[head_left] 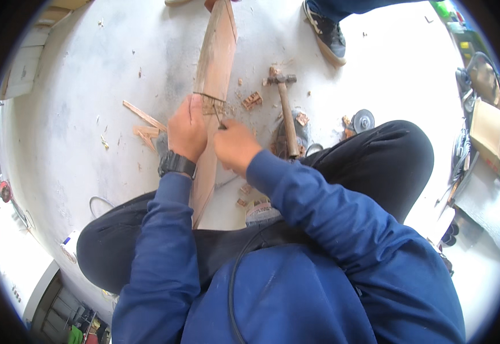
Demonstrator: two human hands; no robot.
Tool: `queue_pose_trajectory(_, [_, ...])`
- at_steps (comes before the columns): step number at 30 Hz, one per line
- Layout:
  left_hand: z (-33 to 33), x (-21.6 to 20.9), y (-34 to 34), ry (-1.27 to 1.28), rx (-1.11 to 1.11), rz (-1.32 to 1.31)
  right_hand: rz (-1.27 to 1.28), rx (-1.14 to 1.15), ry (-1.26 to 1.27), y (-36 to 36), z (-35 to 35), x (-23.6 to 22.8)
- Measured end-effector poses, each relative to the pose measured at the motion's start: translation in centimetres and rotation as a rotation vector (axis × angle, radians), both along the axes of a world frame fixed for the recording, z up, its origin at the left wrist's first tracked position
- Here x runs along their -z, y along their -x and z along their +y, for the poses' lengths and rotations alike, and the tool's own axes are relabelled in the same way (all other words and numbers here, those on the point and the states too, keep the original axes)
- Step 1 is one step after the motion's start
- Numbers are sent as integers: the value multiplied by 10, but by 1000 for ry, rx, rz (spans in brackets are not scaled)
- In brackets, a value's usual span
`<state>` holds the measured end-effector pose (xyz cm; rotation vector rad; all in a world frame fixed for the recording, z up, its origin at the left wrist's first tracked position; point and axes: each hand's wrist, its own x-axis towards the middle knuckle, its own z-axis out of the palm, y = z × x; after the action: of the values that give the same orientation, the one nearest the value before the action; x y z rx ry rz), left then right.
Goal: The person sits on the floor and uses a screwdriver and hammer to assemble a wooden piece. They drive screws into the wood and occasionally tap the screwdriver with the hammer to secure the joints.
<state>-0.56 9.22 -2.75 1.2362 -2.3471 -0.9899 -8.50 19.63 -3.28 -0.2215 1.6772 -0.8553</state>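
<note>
A long wooden board (215,60) runs away from me between my legs, with a rough notch (211,106) cut across it. My left hand (187,129) is closed on the board's left edge beside the notch. In my right hand (235,146) is gripped a chisel (217,113); its thin metal shaft slants up to the notch, and my fingers hide most of the handle. A hammer (289,117) with a wooden handle lies to the right of the board.
Wood chips (252,101) and long splinters (144,116) litter the pale floor. A round grinding disc (363,120) sits by my right knee. Across from me, another person's shoe (325,35) stands near the board's far end. Assorted items and a cardboard box (487,135) line the right side.
</note>
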Motion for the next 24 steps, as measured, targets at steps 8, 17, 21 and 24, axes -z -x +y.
queue_pose_trajectory(8, [5,-4,3,-11,7,26,181,-276,84,17,5,-10])
queue_pose_trajectory(17, [2,-5,2,-76,-7,-17,216,-323,57,27,-5,19])
queue_pose_trajectory(21, [3,-7,2,-66,-15,-10,513,-985,298,45,-10,23])
queue_pose_trajectory(24, [6,-9,5,-55,-11,11,183,-613,152,51,-11,32])
